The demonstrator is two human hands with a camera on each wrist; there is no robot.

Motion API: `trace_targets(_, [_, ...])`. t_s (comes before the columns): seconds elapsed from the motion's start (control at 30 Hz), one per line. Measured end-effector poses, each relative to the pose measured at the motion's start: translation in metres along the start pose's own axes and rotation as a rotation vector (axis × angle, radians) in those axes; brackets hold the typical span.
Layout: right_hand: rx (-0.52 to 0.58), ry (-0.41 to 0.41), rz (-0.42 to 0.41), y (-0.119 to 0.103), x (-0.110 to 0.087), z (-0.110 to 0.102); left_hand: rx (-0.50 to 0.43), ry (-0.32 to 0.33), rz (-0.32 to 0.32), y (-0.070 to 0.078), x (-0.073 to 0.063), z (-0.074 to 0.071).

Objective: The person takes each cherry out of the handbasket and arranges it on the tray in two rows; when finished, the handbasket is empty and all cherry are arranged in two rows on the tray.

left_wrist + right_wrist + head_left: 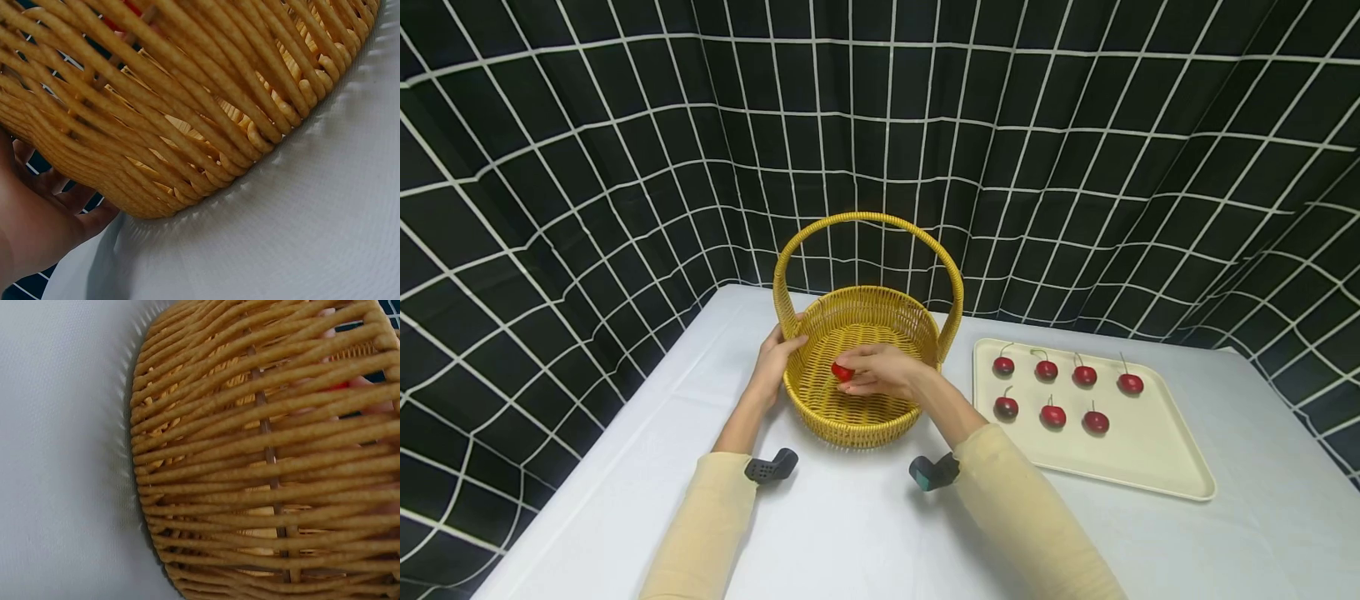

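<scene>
A yellow wicker basket [850, 433] with a tall arched handle stands on the white table. My left hand [770, 362] grips its left side at the foot of the handle, thumb over the rim; in the left wrist view the fingers [94, 219] lie against the outer wicker. Inside the basket, my right hand [886, 371] reaches over the right front rim and pinches a bright red cherry [842, 372] at its fingertips, above the woven floor. Through the wicker, the right wrist view gives only glimpses of the cherry [339, 385] and that hand. No stem shows on it.
To the right of the basket, a cream tray [1150, 458] holds several dark red cherries [1084, 376] with stems, set in two rows. A black curtain [865, 100] with a white grid hangs behind the table [850, 533] and along its sides.
</scene>
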State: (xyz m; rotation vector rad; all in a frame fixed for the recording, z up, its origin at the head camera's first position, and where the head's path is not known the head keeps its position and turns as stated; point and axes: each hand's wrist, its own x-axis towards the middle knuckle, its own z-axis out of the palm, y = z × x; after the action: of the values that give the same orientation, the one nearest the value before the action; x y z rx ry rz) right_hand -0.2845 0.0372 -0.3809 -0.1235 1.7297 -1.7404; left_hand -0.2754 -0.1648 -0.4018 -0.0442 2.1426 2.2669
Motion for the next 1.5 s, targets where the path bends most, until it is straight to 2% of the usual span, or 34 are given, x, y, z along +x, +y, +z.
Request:
trace_targets(0.1, [-0.049,0.008,-0.010,0.000,-0.003,-0.003,-0.012,0.000,0.008,-0.009,0.007,-0.002])
trace_targets(0.3, [0.032,0.013,-0.003,-0.002,-0.008,-0.007,0.014,0.013,0.036,-0.020,0.015,-0.004])
trace_targets(0.6, [-0.031,-0.004,-0.057,-0.004,-0.016,-0.015,0.003,0.015,0.044,-0.020,0.014,-0.004])
trace_targets(0.83, [0.005,-0.019,-0.085,-0.007,-0.021,-0.016,0.007,0.011,0.030,-0.020,0.014,-0.004])
trace_targets(1.03, [-0.018,-0.019,-0.132,-0.009,-0.027,-0.017,0.006,0.009,0.028,-0.020,0.014,-0.004])
trace_targets(1.5, [0.017,-0.025,-0.185,-0.007,-0.044,-0.031,0.013,0.022,0.036,-0.021,0.015,-0.004])
